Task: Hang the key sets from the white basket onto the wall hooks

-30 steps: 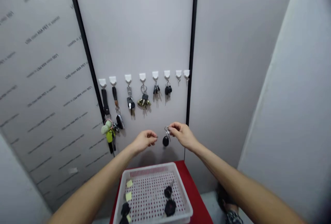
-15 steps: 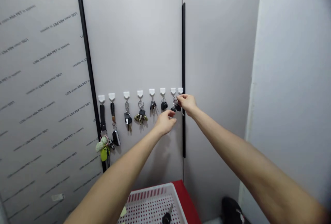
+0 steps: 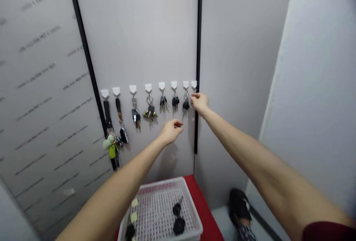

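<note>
Several white hooks (image 3: 161, 86) run in a row across the grey cabinet panel. My right hand (image 3: 200, 104) is just under the rightmost hook (image 3: 194, 84), thumb and fingers pinched together; whatever they hold, if anything, is hidden. Beside its fingertips, a bunch of black-headed keys (image 3: 185, 104) hangs from the neighbouring hook. My left hand (image 3: 171, 131) is lower and to the left, in front of the panel. Its thumb and fingers are apart, with nothing visible between them. Another set of black-headed keys (image 3: 175, 101) hangs above it.
More keys (image 3: 150, 112) hang leftward, including a black strap (image 3: 108, 114) with a yellow-green tag (image 3: 113, 151). Below, a white basket (image 3: 191, 211) holding black-headed keys (image 3: 178, 225) stands on a red surface (image 3: 207, 218). A shoe (image 3: 239, 204) is at lower right.
My left hand has drawn back, down and left, from the keys near the right end. Those keys now hang free of it. My right hand stays by the last hook. The view has tipped downward, showing more basket.
</note>
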The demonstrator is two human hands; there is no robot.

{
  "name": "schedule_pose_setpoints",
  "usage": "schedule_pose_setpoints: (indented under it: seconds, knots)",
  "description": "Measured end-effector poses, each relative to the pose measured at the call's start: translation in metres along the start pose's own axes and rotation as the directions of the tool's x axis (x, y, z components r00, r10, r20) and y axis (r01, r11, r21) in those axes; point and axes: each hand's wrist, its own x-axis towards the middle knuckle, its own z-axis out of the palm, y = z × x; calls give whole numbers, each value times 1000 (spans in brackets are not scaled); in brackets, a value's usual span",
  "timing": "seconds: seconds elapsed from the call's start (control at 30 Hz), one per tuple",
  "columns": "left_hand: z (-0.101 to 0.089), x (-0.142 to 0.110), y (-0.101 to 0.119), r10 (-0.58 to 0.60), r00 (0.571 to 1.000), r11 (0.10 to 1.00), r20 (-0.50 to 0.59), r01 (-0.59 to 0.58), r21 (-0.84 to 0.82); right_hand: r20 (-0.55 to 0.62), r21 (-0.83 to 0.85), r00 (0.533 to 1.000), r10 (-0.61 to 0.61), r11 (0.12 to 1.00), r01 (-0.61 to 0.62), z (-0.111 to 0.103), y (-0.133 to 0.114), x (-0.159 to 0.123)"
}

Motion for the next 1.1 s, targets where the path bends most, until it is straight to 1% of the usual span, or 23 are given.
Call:
schedule_pose_setpoints:
  seconds: [0.03, 0.07, 0.1, 0.13, 0.17, 0.2, 0.23, 0.27, 0.3, 0.33, 0.37, 0.4, 0.43, 0.5, 0.57, 0.67, 0.77, 0.8, 0.87, 0.93, 1.0, 1.07, 1.1]
  knots:
    - [3, -11, -12, -26, 998, 1000, 64, 26, 3, -29, -41, 998, -51, 998, 50, -1, 7, -12]
    - [7, -23, -24, -50, 990, 999, 133, 49, 13, -21, -76, 994, -107, 992, 105, -3, 15, -27]
    - [12, -36, -38, -71, 977, 997, 200, 66, 30, 45, -96, 986, -160, 982, 163, -4, 22, -46]
    - [17, -50, -52, -88, 960, 996, 265, 76, 55, 180, -97, 962, -205, 970, 225, -5, 30, -68]
    - [23, -65, -65, -100, 940, 993, 326, 76, 85, 352, -81, 906, -234, 957, 279, -6, 37, -93]
    - [29, -80, -76, -108, 917, 991, 385, 68, 116, 538, -56, 806, -248, 943, 328, -8, 44, -118]
    - [35, -94, -87, -115, 891, 988, 439, 55, 147, 704, -28, 667, -244, 929, 369, -10, 51, -142]
    - [41, -108, -96, -123, 866, 983, 485, 41, 177, 827, 6, 511, -235, 912, 410, -12, 58, -166]
    - [46, -120, -103, -131, 844, 978, 520, 24, 208, 902, 45, 364, -231, 891, 452, -14, 65, -186]
    - [51, -131, -108, -137, 827, 972, 546, 7, 234, 940, 68, 260, -219, 870, 488, -15, 72, -203]
    - [56, -139, -112, -140, 817, 967, 560, -9, 255, 960, 80, 188, -206, 848, 524, -16, 78, -216]
    - [60, -145, -115, -140, 815, 962, 562, -22, 271, 970, 77, 148, -191, 825, 560, -16, 84, -226]
    - [63, -150, -118, -136, 820, 960, 556, -29, 278, 976, 62, 134, -174, 803, 592, -15, 89, -233]
    - [68, -154, -122, -125, 837, 963, 533, -27, 270, 981, 35, 124, -148, 767, 640, -13, 95, -240]
    - [72, -154, -125, -131, 853, 970, 506, 6, 242, 983, 9, 131, -130, 743, 669, -10, 97, -243]
    - [76, -154, -129, -170, 862, 977, 478, 84, 198, 983, -53, 163, -84, 718, 694, -6, 97, -250]
    - [76, -150, -130, -182, 866, 979, 466, 114, 172, 979, -95, 193, -58, 714, 694, -3, 96, -255]
    - [74, -148, -128, -177, 869, 980, 463, 113, 161, 974, -103, 218, -66, 728, 678, -3, 96, -254]
    - [66, -139, -122, -167, 881, 983, 442, 117, 138, 951, -112, 297, -89, 793, 599, -3, 93, -249]
    - [55, -125, -113, -149, 904, 988, 400, 116, 105, 912, -98, 398, -99, 890, 445, -4, 90, -238]
    - [43, -109, -103, -118, 933, 993, 341, 104, 61, 866, -51, 491, -91, 962, 268, -4, 84, -224]
    - [33, -93, -93, -91, 956, 995, 280, 95, -1, 818, 15, 569, -80, 993, 118, -4, 78, -208]
    - [30, -86, -88, -85, 964, 994, 250, 99, -43, 797, 50, 600, -73, 997, 55, -4, 74, -200]
